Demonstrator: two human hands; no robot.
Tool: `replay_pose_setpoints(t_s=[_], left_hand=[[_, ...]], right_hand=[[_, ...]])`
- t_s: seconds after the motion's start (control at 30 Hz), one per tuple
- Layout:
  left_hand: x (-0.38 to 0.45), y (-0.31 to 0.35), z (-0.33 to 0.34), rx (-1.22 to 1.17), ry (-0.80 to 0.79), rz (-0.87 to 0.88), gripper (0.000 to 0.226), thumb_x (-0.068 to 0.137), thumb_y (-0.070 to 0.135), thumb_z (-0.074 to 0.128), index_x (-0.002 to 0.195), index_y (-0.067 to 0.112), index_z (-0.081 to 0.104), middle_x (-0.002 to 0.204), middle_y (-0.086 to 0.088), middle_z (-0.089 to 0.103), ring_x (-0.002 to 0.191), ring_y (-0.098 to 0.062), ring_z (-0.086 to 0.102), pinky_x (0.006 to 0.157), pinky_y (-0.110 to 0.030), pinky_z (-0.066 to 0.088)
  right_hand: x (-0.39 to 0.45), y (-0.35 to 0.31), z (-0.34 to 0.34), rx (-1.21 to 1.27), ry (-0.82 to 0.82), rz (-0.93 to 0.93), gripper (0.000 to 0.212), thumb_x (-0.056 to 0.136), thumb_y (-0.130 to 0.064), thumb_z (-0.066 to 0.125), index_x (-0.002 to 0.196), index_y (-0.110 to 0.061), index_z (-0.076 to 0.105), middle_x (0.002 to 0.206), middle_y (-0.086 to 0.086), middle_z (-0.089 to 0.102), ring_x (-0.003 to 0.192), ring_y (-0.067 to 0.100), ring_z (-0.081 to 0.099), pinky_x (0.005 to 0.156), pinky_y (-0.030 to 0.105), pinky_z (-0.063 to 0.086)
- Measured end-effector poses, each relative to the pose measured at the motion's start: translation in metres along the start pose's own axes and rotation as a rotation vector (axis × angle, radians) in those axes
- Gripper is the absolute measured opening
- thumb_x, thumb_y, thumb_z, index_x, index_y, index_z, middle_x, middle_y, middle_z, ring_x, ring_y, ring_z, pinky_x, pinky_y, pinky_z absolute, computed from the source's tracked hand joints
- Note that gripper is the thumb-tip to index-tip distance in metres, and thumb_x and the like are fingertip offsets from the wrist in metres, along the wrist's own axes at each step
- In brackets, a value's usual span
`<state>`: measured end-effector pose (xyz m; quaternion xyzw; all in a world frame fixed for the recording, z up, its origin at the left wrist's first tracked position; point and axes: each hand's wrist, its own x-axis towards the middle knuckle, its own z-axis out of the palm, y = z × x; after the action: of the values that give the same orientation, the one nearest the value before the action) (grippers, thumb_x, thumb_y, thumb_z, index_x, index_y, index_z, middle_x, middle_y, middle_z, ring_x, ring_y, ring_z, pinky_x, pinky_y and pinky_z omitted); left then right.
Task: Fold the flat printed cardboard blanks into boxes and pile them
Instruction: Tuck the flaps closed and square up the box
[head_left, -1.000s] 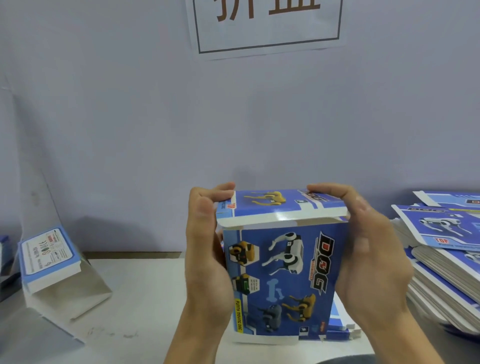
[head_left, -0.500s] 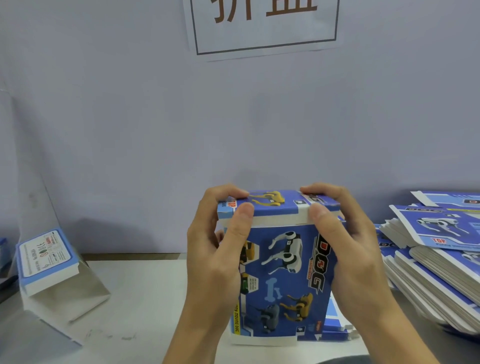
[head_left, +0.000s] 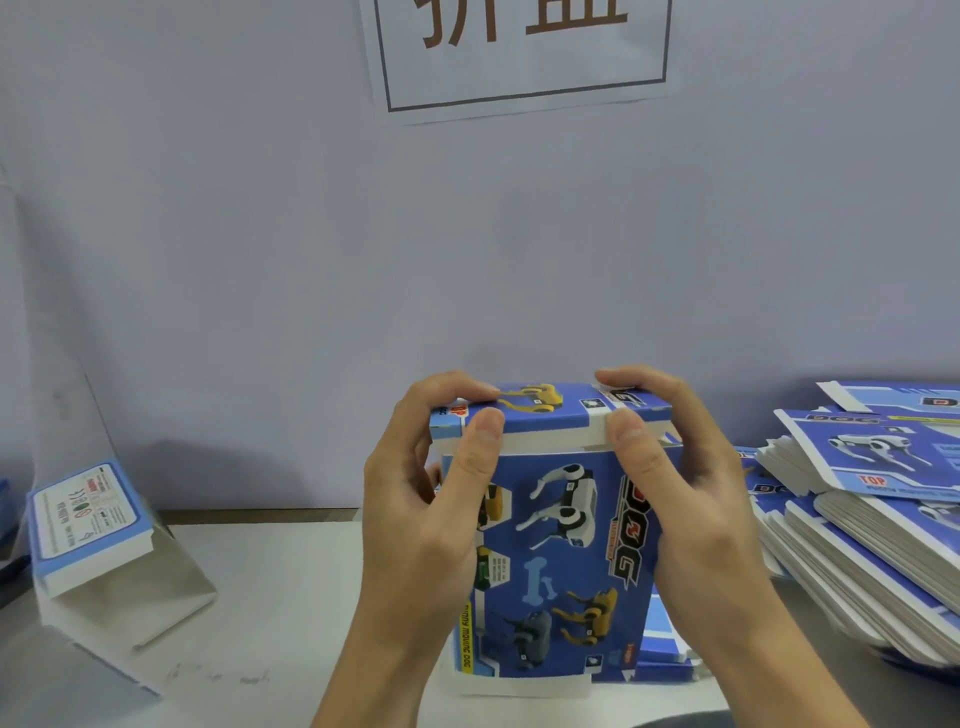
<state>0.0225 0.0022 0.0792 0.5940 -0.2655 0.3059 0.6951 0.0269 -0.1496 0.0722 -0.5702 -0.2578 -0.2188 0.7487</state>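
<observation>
At centre frame, on the pale grey work surface, a tall blue printed cardboard box with robot-dog artwork is held upright, its long axis running from six o'clock to twelve o'clock, its foot resting on the surface. The box's blue top lid flap is folded over the opening, and a white strip of tuck edge is seen along its front, apparently not yet pushed home. The left hand is wrapped round the nine o'clock side of the box, fingers curled over the lid and thumb pressed on its front edge; the right hand is set likewise at three o'clock. Each grip is thus a pinch on the lid's front corners, neither hand nearer than the other, with the lid lying directly between the two grips, at twelve o'clock from the wrists. The coming move is judged to be a downward and inward press, so that the tuck edge is slid inside the front panel.

At three o'clock, well apart from the box, a slumped stack of flat blue printed cardboard blanks is seen. At nine o'clock, a finished blue-and-white box lying tilted is seen. On the lilac wall behind, a white paper sign with brown characters is fixed at twelve o'clock.
</observation>
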Motion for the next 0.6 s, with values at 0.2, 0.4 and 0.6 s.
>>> replay_pose_setpoints(t_s=[0.2,0.4,0.6], left_hand=[[-0.001,-0.008,-0.004,-0.043,0.006,-0.066,0.013,0.081,0.042,0.062,0.089,0.033,0.068,0.117,0.015,0.063,0.119,-0.023,0.062,0.066,-0.035,0.059],[0.0,-0.009,-0.015,-0.175,-0.056,-0.15,0.014,0.077,0.038,0.073,0.087,0.029,0.075,0.137,0.013,0.058,0.138,-0.029,0.047,0.083,-0.048,0.058],[0.005,-0.001,-0.016,-0.212,-0.006,-0.157,0.042,0.065,0.063,0.082,0.083,0.025,0.075,0.141,0.008,0.057,0.115,-0.025,0.067,0.07,-0.032,0.06]], right_hand=[[-0.002,0.003,-0.002,0.026,-0.007,0.044,0.025,0.075,-0.038,0.063,0.096,-0.025,0.064,0.105,0.018,0.067,0.08,0.035,0.073,0.055,0.038,0.058],[-0.002,0.002,-0.004,0.116,-0.032,0.105,0.016,0.081,-0.019,0.058,0.093,-0.02,0.068,0.098,0.015,0.067,0.078,0.033,0.072,0.059,0.037,0.058],[0.0,-0.004,-0.009,0.098,-0.165,0.099,0.054,0.061,-0.054,0.087,0.108,-0.033,0.074,0.134,-0.008,0.061,0.123,0.026,0.061,0.091,0.051,0.054]])
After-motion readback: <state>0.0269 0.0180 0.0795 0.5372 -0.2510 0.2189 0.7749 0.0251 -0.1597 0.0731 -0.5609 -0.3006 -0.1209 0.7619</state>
